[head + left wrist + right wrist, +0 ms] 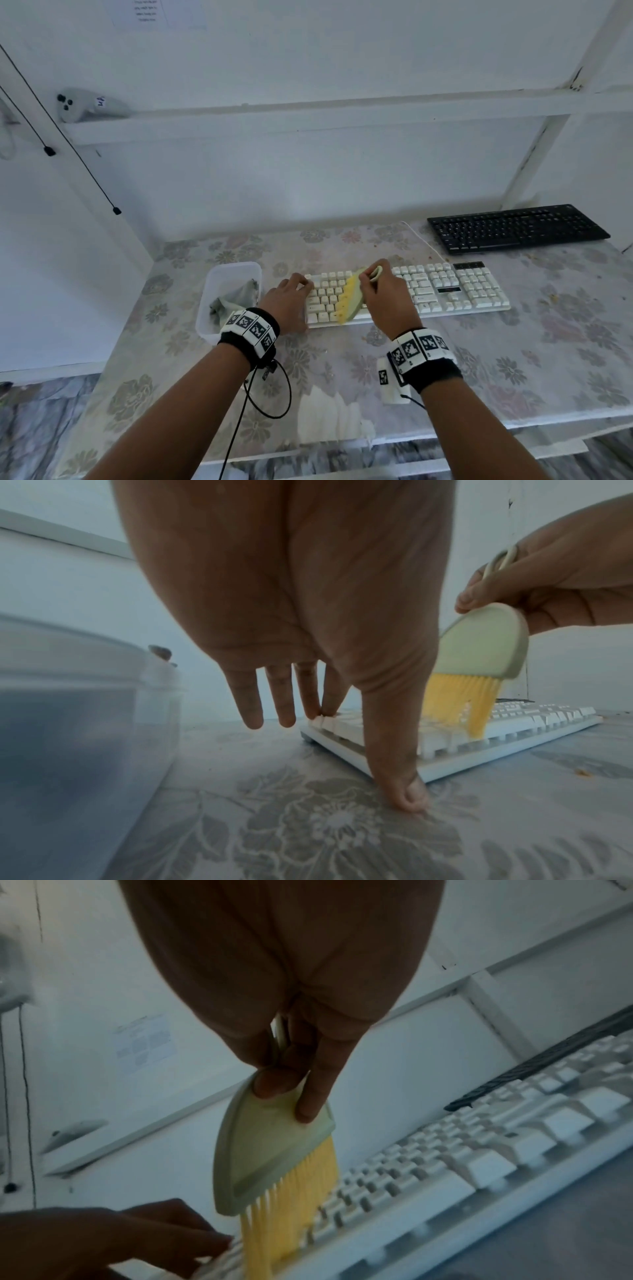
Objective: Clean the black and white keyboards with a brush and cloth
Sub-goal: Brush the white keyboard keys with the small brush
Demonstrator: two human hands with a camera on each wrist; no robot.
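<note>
The white keyboard [445, 291] lies across the middle of the table. My right hand [383, 291] grips the pale green brush [352, 298] by its handle, and the yellow bristles [469, 704] touch the keys on the keyboard's left part [428, 1177]. My left hand [291, 301] rests at the keyboard's left end with straight fingers [308, 693]; two fingertips touch its far corner and the thumb presses the tablecloth. The black keyboard [517, 228] lies at the back right. A grey cloth [236, 298] sits crumpled in a clear plastic tub [209, 291] left of my left hand.
A flowered tablecloth [548, 342] covers the table, with crumbs near the black keyboard. The white keyboard's cable [421, 240] runs toward the back wall. A white shelf rail [308, 116] crosses above, with a controller [85, 104] on it. Black cords [68, 144] hang at the left.
</note>
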